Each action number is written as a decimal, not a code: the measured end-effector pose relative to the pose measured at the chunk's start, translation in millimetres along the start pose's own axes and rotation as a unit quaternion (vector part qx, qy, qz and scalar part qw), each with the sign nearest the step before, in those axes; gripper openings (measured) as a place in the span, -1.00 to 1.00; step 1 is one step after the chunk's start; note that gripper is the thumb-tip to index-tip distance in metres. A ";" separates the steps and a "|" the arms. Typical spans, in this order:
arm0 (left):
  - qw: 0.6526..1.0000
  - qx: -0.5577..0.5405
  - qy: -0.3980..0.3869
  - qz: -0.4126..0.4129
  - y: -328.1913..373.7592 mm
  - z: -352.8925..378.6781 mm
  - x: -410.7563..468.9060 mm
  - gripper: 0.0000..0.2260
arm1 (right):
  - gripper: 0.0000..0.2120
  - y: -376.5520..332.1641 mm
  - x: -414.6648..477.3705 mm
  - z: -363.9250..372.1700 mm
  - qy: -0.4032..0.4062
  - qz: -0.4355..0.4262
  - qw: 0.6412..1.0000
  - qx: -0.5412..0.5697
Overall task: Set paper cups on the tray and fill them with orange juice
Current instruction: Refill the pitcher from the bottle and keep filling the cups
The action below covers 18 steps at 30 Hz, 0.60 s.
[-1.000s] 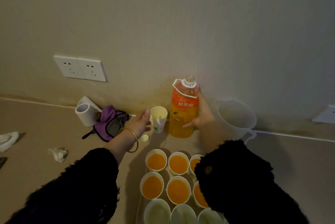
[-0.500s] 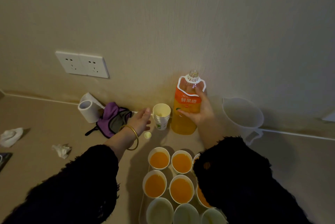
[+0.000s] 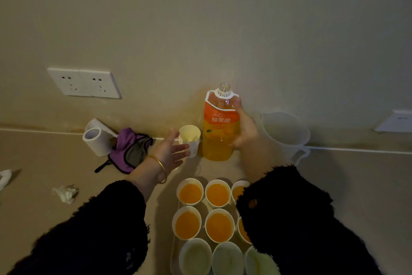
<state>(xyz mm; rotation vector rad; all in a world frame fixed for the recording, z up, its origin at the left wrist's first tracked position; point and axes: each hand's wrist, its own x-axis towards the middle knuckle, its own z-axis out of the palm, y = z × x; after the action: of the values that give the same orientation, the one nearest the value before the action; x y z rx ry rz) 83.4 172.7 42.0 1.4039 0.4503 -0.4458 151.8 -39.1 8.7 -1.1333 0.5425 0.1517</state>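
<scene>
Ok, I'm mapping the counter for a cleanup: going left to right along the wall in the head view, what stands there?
Paper roll → purple pouch → stack of paper cups → orange juice bottle → clear pitcher.

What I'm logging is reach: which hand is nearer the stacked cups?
Left. The left hand is at the stacked cups; the right hand grips the juice bottle beside them.

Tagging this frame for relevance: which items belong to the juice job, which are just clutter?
Job: juice bottle in right hand; paper cup stack by left hand; tray; filled cups; empty cups.
Lying about: toilet roll; purple cloth; crumpled tissue; clear jug; wall sockets.
</scene>
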 end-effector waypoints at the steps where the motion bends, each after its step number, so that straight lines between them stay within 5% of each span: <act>1: 0.998 -0.053 -0.009 -0.010 -0.6 1.3 -1.0 -0.55 | 0.08 -6.8 -18.1 4.1 0.005 -0.005 1.000 0.002; 6: 0.991 -0.128 -0.022 -0.026 -10.4 9.5 -13.0 -0.53 | -0.32 -36.4 -83.5 0.7 0.063 -0.010 0.998 0.002; 9: 0.988 -0.151 -0.017 -0.022 -15.7 18.7 -20.8 -0.52 | -0.42 -49.7 -91.6 -23.4 0.090 -0.084 0.992 -0.027; 13: 0.985 -0.174 -0.012 -0.008 -22.8 33.2 -29.6 -0.50 | -0.79 -56.3 -87.7 -71.7 0.209 -0.202 0.948 -0.126; 18: 0.982 -0.184 0.041 -0.002 -44.8 46.7 -39.5 -0.53 | -0.55 -47.7 -80.9 -132.4 0.345 -0.167 0.870 -0.310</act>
<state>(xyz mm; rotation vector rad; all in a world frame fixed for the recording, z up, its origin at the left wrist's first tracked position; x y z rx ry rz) 27.5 122.5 31.7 1.0662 0.5714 -0.2897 56.1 -164.9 45.7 -1.9117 0.9544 -0.4365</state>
